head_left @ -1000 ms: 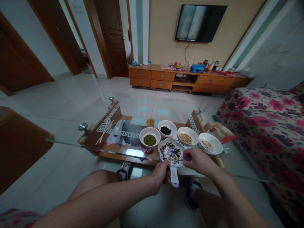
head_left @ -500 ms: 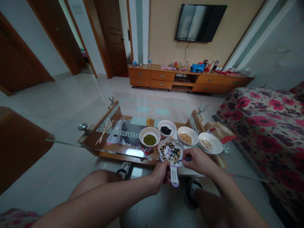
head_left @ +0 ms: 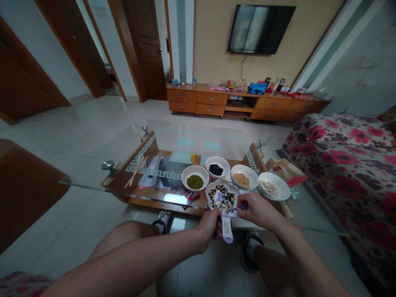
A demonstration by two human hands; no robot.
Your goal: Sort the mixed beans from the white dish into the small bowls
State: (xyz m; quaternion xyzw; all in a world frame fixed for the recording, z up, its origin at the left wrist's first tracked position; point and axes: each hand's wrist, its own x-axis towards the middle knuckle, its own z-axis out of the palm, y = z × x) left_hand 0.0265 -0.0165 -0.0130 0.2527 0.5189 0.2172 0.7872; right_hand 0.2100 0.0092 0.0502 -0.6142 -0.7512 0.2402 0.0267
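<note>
A white, lilac-edged, flower-shaped board with a handle (head_left: 227,231) lies at the near edge of the glass table, black and yellow beans (head_left: 222,197) scattered over it. My left hand (head_left: 210,225) is closed on its lower rim beside the handle. Over its right side, my right hand (head_left: 252,208) pinches a thin dark purple tool (head_left: 240,208); its kind is hard to make out. White bowls curve around the board: green beans (head_left: 195,182) on the left, black beans (head_left: 215,169) behind, yellow soybeans (head_left: 241,179) to the right, and pale flat pieces (head_left: 269,188) farthest right.
Wooden chopsticks (head_left: 136,173) and a clear plastic roll (head_left: 152,174) are at the table's left. A red wrapper (head_left: 192,195) is near the green beans. A brown paper bag (head_left: 286,171) stands beyond the right bowl. A flowered sofa (head_left: 349,144) borders the right side.
My right hand has shifted very slightly to the left over the board. My left hand, the bowls and the board look the same.
</note>
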